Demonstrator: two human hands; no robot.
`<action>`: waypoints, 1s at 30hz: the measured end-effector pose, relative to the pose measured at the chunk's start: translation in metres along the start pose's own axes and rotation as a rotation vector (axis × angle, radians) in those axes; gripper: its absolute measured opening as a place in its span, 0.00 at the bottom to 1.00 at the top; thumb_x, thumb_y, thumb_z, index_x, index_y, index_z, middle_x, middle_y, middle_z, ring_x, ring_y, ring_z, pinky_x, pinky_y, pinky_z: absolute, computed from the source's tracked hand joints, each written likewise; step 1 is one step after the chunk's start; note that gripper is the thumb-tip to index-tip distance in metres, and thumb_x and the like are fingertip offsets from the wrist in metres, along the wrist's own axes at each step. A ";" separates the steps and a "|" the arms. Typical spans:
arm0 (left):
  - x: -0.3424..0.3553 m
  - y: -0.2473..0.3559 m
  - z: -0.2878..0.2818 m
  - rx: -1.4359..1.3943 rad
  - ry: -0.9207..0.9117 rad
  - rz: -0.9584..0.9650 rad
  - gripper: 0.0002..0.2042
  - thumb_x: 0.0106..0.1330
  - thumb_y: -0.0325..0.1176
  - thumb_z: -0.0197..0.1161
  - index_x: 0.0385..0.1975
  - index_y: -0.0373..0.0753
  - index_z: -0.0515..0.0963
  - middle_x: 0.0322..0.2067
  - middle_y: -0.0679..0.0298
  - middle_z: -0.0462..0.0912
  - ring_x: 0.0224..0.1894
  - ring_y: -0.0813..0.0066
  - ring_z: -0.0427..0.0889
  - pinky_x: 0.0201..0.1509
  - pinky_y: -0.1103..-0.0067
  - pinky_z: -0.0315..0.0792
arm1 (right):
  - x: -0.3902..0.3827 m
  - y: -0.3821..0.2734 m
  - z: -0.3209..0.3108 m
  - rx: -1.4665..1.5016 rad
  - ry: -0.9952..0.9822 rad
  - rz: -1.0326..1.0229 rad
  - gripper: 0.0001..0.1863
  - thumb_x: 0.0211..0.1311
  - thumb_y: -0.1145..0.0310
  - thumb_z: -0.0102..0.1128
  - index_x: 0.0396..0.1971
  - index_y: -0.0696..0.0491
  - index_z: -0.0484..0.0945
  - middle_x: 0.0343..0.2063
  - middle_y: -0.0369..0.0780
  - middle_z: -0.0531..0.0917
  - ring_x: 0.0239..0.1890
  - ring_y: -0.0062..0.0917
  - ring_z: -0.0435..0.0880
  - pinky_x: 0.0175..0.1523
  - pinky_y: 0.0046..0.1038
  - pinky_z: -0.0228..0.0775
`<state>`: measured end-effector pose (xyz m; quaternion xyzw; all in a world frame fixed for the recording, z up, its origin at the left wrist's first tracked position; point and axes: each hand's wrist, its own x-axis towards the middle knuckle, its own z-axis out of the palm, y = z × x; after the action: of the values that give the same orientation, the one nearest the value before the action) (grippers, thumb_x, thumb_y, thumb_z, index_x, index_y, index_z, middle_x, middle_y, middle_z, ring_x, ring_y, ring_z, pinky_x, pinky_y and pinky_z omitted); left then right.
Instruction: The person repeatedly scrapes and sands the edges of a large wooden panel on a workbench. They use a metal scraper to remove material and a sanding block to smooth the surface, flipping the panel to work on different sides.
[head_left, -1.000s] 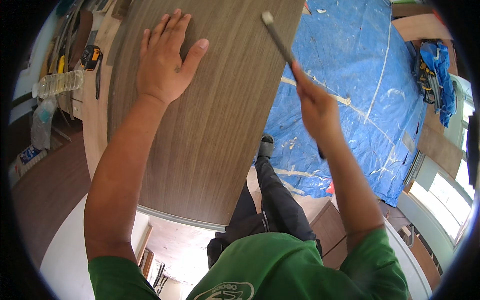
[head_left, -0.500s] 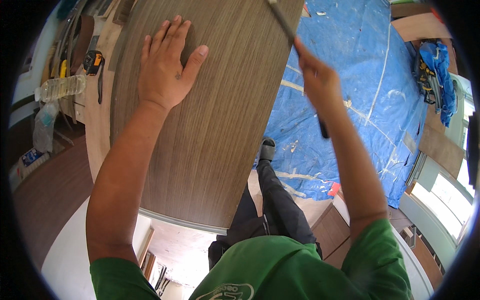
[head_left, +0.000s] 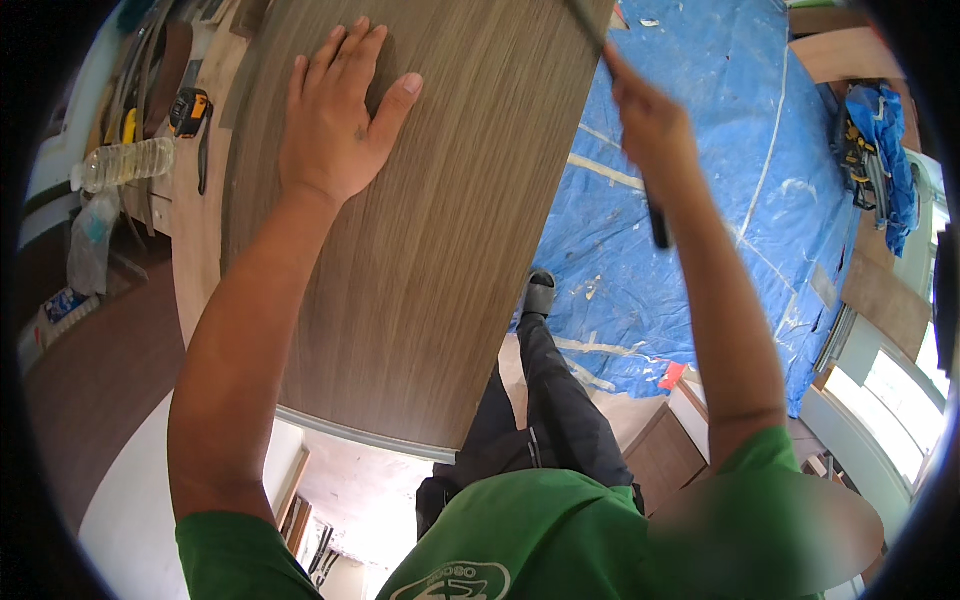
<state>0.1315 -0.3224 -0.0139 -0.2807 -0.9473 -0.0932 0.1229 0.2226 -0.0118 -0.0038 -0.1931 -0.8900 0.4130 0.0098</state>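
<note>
My left hand (head_left: 340, 130) lies flat, fingers spread, on a brown wood-grain panel (head_left: 400, 270). Past the panel's right edge, my right hand (head_left: 655, 125) is closed around a long, narrow, dark tool (head_left: 583, 18). Its black handle end sticks out below my fist. The shaft slants up and left across the panel's edge, and its far end runs out of view, so I cannot tell what kind of tool it is. Motion blurs my right fingers a little.
A blue tarp (head_left: 700, 200) with tape strips covers the floor on the right. Left of the panel are a tape measure (head_left: 189, 112) and a clear plastic bottle (head_left: 125, 163). Tools with blue sheeting (head_left: 882, 150) lie far right. My sandalled foot (head_left: 540, 290) stands by the tarp's near part.
My right hand has moved farther away and slightly right, carrying the tool along; more of the shaft is now out of view. My left hand stays flat on the panel.
</note>
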 end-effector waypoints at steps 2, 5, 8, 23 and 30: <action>0.005 0.003 0.003 -0.008 0.011 0.021 0.31 0.78 0.58 0.47 0.73 0.44 0.66 0.74 0.60 0.66 0.79 0.62 0.57 0.83 0.59 0.44 | 0.026 0.003 -0.007 0.034 0.043 0.020 0.22 0.76 0.67 0.52 0.67 0.38 0.77 0.30 0.37 0.81 0.24 0.19 0.76 0.31 0.25 0.71; 0.003 -0.001 0.004 0.005 0.018 0.033 0.30 0.79 0.57 0.47 0.72 0.45 0.67 0.74 0.61 0.66 0.78 0.62 0.58 0.82 0.59 0.45 | -0.015 0.020 0.011 0.005 0.064 -0.162 0.23 0.75 0.67 0.54 0.67 0.37 0.76 0.37 0.49 0.86 0.34 0.31 0.86 0.43 0.32 0.77; -0.001 -0.005 0.001 -0.019 0.010 0.012 0.29 0.79 0.57 0.45 0.72 0.46 0.67 0.74 0.62 0.66 0.78 0.62 0.58 0.82 0.60 0.46 | -0.121 0.031 0.032 0.029 -0.067 -0.356 0.26 0.70 0.76 0.57 0.67 0.44 0.76 0.26 0.46 0.74 0.27 0.35 0.77 0.37 0.34 0.73; -0.002 -0.004 0.003 -0.097 0.047 0.012 0.31 0.80 0.59 0.41 0.72 0.46 0.68 0.74 0.61 0.66 0.78 0.63 0.58 0.83 0.62 0.45 | -0.230 -0.003 0.022 0.418 -0.181 0.327 0.18 0.80 0.56 0.53 0.36 0.56 0.75 0.21 0.33 0.74 0.21 0.13 0.71 0.25 0.21 0.63; 0.005 0.014 -0.020 -0.066 -0.206 -0.119 0.31 0.81 0.51 0.41 0.72 0.32 0.64 0.75 0.48 0.61 0.79 0.52 0.54 0.83 0.59 0.43 | -0.270 0.002 0.032 0.280 -0.222 0.434 0.20 0.79 0.56 0.55 0.32 0.57 0.75 0.18 0.34 0.74 0.23 0.17 0.70 0.29 0.26 0.64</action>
<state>0.1387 -0.3132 0.0084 -0.2360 -0.9663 -0.1020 0.0100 0.4677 -0.1292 0.0122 -0.3294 -0.7578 0.5430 -0.1499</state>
